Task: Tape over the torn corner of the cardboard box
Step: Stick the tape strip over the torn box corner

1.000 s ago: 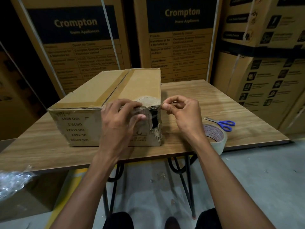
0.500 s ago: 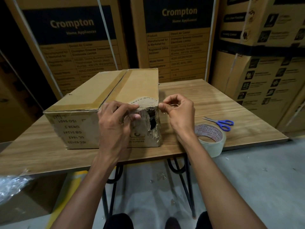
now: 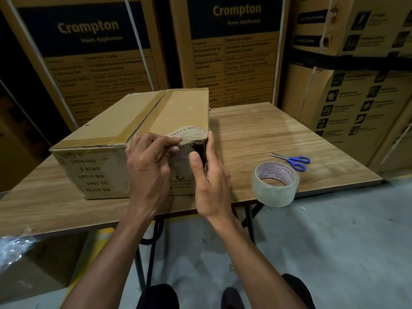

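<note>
A brown cardboard box lies on the wooden table. Its near right corner is torn, with bare corrugation and a dark hole. A strip of clear tape lies over the front face at that corner. My left hand presses bent fingertips onto the tape at the top front edge. My right hand wraps the corner flat, with straight fingers on the box's right side and the thumb on the front face.
A roll of clear tape sits at the table's front edge, right of the box. Blue-handled scissors lie behind it. Large printed cartons stand close behind and to the right. Crumpled plastic lies at lower left.
My right hand let go of the tape end it pinched beside the corner and now lies flat around the corner. My left hand stayed at the top front edge.
</note>
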Demonstrator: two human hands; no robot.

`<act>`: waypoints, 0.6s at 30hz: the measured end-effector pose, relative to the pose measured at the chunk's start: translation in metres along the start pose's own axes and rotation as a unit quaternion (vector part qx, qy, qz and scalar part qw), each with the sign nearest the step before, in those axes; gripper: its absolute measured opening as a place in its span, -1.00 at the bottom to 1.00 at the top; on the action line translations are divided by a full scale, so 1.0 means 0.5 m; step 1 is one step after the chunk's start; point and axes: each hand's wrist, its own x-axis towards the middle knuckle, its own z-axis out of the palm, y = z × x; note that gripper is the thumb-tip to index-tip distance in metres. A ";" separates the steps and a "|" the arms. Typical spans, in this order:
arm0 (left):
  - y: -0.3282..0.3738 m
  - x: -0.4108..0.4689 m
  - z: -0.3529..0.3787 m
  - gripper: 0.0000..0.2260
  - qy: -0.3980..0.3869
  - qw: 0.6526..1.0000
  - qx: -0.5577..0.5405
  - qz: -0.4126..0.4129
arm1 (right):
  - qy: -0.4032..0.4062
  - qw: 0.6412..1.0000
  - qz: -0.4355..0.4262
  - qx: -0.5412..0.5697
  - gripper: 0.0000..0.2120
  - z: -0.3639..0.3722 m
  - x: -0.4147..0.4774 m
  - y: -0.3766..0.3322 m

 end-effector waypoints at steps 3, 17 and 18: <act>-0.002 0.001 -0.005 -0.81 -0.002 1.000 -0.001 -0.003 | -0.016 0.999 0.035 0.020 -0.33 -0.007 0.024 0.000; 0.170 -0.094 0.067 -0.36 -0.350 0.912 -0.185 -0.106 | 0.001 0.966 -0.101 -0.237 -0.72 -0.367 -0.017 0.071; 0.163 -0.090 0.086 -0.24 -0.377 0.906 -0.174 -0.088 | -0.021 0.962 -0.102 -0.252 -0.72 -0.371 -0.020 0.077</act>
